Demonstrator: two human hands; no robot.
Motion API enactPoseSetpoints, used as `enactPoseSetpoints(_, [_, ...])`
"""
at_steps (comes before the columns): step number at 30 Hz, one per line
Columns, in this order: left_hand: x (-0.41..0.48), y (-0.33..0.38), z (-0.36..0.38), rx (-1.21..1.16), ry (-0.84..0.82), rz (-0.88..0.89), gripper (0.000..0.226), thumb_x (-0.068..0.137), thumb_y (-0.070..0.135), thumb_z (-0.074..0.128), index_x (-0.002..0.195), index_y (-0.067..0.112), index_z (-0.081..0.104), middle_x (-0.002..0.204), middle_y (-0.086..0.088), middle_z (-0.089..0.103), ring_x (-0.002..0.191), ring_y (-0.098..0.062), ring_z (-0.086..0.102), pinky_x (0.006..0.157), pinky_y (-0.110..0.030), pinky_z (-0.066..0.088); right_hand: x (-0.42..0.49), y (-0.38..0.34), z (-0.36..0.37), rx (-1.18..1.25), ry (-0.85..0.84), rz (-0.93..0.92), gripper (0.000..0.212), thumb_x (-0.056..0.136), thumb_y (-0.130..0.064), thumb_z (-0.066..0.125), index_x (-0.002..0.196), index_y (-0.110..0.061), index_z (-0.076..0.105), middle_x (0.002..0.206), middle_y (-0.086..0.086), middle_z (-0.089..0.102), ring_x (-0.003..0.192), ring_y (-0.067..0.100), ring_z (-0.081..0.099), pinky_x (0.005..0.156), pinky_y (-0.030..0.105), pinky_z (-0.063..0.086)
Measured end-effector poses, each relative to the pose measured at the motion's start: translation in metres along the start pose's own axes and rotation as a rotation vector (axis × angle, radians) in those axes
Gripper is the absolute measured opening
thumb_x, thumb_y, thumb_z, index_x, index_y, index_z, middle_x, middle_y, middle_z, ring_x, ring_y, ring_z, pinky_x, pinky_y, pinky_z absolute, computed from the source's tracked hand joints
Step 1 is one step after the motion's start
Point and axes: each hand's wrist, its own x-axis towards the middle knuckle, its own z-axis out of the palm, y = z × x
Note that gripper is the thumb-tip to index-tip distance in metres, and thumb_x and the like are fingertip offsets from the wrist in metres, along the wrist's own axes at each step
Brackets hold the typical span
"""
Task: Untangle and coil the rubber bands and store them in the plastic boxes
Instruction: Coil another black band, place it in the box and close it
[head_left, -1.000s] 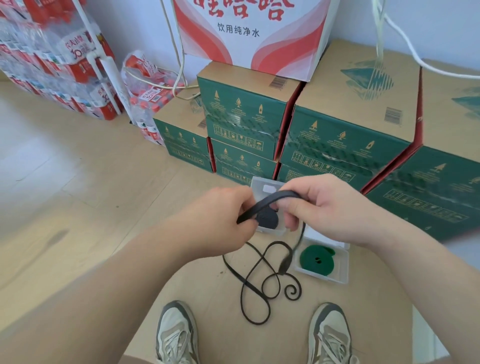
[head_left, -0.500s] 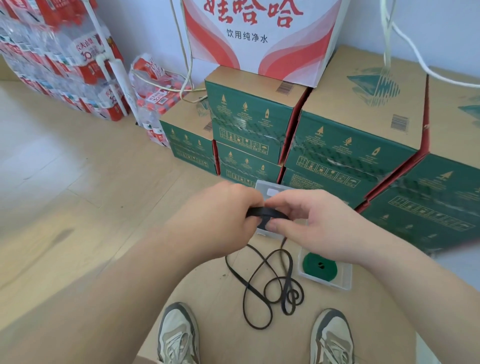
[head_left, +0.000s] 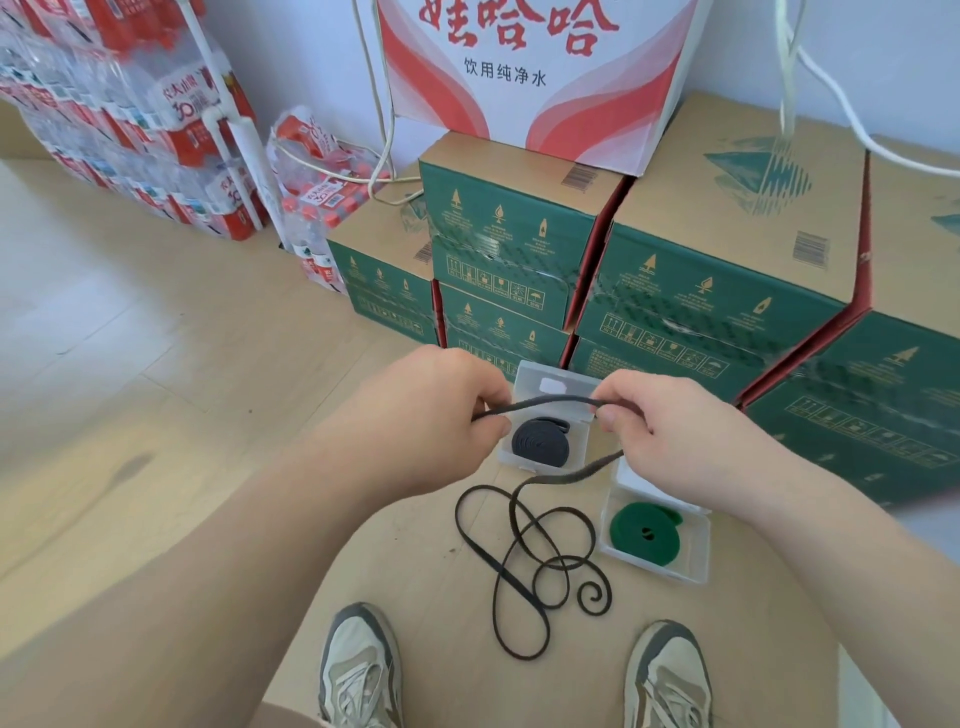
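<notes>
**Black band held taut between both hands, over open boxes**

Far left, 10 o'clock: shrink-wrapped packs of red-labelled water bottles (head_left: 130, 119) on the pale wood-pattern floor (head_left: 130, 389).

Left hand (head_left: 436, 415): fingers curled, thumb and forefinger pinching one end of the long flat black rubber band (head_left: 550, 399). Band spans straight across to the right hand (head_left: 670, 431), which pinches it the same way.

Below the span, at 6 o'clock from it: first clear plastic box (head_left: 582, 387), open, with a coiled black band (head_left: 540, 441) lying flat inside.

From the right hand the band drops to the floor at 6 o'clock and lies in loose overlapping loops, between two grey-and-cream trainers (head_left: 358, 670).

At 5 o'clock from the right hand: second clear plastic box (head_left: 691, 558), open, holding a coiled green band (head_left: 644, 535).

Behind, 12 to 3 o'clock: stacked green-and-brown cardboard cartons (head_left: 717, 291).
</notes>
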Motion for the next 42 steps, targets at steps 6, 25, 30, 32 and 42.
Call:
enactPoseSetpoints(6, [0.0,0.016,0.007,-0.055,0.062,0.13,0.008,0.089,0.038,0.072,0.091,0.032,0.078,0.074,0.006,0.068,0.071,-0.012,0.059,0.062,-0.029,0.05,-0.008,-0.021,0.001,0.412,-0.079,-0.199,0.02,0.097,-0.024,0.066,0.11,-0.039,0.07,0.092,-0.01,0.078,0.087,0.006,0.073,0.09,0.033,0.057])
enactPoseSetpoints(25, [0.001,0.012,0.008,-0.107,0.342,0.308,0.022,0.094,0.027,0.057,0.1,0.019,0.076,0.079,0.003,0.066,0.073,-0.015,0.057,0.067,-0.041,0.052,0.0,-0.001,-0.01,0.245,0.093,-0.074,0.018,0.103,-0.027,0.057,0.094,-0.03,0.073,0.075,-0.01,0.068,0.058,-0.001,0.054,0.056,0.011,0.041])
enactPoseSetpoints(30, [0.0,0.019,0.01,-0.173,0.45,0.363,0.019,0.096,0.016,0.067,0.11,0.021,0.078,0.081,0.006,0.069,0.074,-0.009,0.06,0.068,-0.036,0.054,-0.005,-0.011,-0.007,0.586,0.081,-0.137,0.017,0.098,-0.02,0.067,0.111,-0.03,0.073,0.091,-0.005,0.079,0.091,0.016,0.074,0.092,0.037,0.058])
enactPoseSetpoints(32, [0.0,0.02,0.01,-0.2,0.455,0.378,0.02,0.096,0.013,0.067,0.112,0.02,0.078,0.083,0.004,0.069,0.076,-0.01,0.062,0.068,-0.037,0.055,-0.007,-0.015,-0.006,0.659,0.142,-0.17,0.015,0.099,-0.016,0.065,0.107,-0.024,0.074,0.087,0.0,0.079,0.086,0.018,0.075,0.092,0.041,0.059])
enactPoseSetpoints(42, [0.003,0.018,0.013,-0.192,0.42,0.384,0.022,0.098,0.014,0.061,0.115,0.014,0.075,0.088,0.0,0.068,0.08,-0.017,0.063,0.07,-0.04,0.053,-0.005,-0.018,-0.007,0.784,0.248,-0.137,0.006,0.094,-0.013,0.072,0.098,-0.017,0.074,0.079,0.006,0.078,0.079,0.024,0.076,0.088,0.049,0.061])
